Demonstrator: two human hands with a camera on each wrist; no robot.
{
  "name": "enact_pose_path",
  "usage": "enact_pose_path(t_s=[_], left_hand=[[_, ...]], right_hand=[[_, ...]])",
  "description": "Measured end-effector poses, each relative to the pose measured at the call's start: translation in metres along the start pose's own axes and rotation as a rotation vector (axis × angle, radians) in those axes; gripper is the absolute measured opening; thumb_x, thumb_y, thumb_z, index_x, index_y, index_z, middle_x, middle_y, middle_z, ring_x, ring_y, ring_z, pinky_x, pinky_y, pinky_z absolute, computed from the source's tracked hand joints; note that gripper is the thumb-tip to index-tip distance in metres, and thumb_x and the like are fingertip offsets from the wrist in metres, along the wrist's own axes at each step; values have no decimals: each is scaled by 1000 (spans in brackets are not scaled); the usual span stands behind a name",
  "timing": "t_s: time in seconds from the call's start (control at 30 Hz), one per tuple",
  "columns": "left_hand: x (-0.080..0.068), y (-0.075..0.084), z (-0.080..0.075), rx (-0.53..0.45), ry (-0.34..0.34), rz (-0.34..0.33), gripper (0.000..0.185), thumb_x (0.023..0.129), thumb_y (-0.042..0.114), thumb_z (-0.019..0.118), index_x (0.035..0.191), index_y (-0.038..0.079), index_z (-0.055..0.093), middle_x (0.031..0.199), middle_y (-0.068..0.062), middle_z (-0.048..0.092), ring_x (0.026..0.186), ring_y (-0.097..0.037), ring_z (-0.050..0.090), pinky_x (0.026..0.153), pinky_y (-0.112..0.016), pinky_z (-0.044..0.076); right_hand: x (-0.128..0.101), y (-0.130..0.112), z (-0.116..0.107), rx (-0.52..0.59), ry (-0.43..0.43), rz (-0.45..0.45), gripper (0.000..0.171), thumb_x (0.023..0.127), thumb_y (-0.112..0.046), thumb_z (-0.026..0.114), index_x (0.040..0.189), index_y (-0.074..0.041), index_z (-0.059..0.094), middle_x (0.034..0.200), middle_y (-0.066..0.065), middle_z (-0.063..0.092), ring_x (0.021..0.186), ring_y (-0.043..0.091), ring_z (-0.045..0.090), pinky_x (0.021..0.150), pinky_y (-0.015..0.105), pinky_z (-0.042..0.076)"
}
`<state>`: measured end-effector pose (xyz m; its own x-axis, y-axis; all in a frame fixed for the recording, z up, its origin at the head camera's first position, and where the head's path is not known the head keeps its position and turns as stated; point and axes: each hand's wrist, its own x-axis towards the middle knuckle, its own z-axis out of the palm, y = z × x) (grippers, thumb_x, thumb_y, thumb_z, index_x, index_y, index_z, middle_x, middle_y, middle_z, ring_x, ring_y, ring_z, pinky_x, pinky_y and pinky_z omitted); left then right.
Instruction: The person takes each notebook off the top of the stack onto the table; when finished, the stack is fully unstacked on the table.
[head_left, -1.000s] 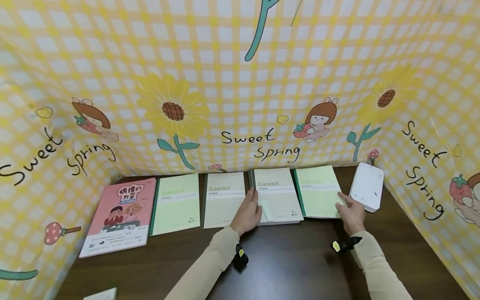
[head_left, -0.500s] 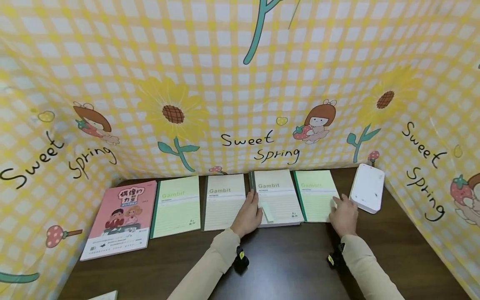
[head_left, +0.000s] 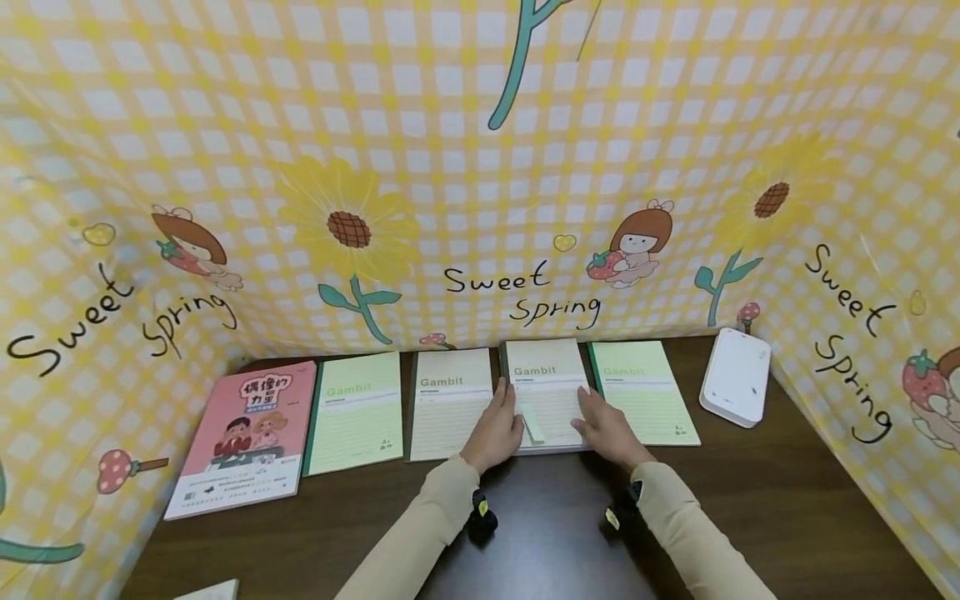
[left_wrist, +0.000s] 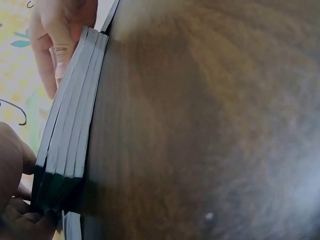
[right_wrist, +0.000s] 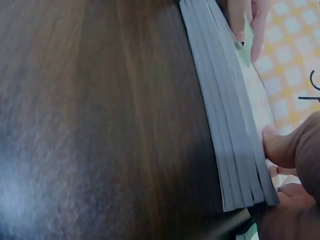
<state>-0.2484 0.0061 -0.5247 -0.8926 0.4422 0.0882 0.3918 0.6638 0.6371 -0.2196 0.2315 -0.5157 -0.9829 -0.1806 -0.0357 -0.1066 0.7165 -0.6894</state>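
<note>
A stack of several notebooks (head_left: 544,358) with a cream "Gambit" cover on top lies between my hands; its page edges (left_wrist: 70,115) show in both wrist views. My left hand (head_left: 492,429) grips its spine side, thumb near the front corner. On the opposite side my right hand (head_left: 611,427) holds the stack, its thumb (right_wrist: 281,147) on the top cover and fingers bent beside the edge. A pale green slip (head_left: 534,425) lies on the top cover close to the left thumb. The undersides of both hands are hidden in the head view.
A green notebook (head_left: 641,392) sits right of the stack, beyond it a white box-like device (head_left: 735,375). To the left lie a cream notebook (head_left: 446,400), another green notebook (head_left: 360,417) and a pink book (head_left: 243,433). A patterned cloth (head_left: 480,183) rises behind.
My right hand has left the green notebook on the right and moved left onto the stack's right edge. My left hand has stayed at the spine side.
</note>
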Motion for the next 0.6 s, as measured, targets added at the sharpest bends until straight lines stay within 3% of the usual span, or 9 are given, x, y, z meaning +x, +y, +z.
enact_pose_path(t_s=[0.13,0.33,0.6], left_hand=[[-1,1,-1,-10,-6,-10,56,101,13,43,147,-13,23,158,-30,11,137,-41,38,94,-43,47],[-1,4,1,-3,-16,-32,72,96,19,55,148,-12,18,158,-32,4,146,-38,23,111,-43,36],[-2,7,4,-13,-16,-44,77,92,16,59,148,-14,15,158,-33,2,147,-38,18,113,-44,33]], right_hand=[[-1,-1,4,6,14,3,64,98,-12,55,150,6,23,154,33,20,142,48,21,112,61,25],[-2,-5,0,0,3,4,64,98,-13,55,150,6,23,154,33,19,142,48,22,112,61,24],[-4,-2,-2,8,-9,-10,63,99,-15,53,151,4,23,155,30,21,143,47,21,112,61,25]])
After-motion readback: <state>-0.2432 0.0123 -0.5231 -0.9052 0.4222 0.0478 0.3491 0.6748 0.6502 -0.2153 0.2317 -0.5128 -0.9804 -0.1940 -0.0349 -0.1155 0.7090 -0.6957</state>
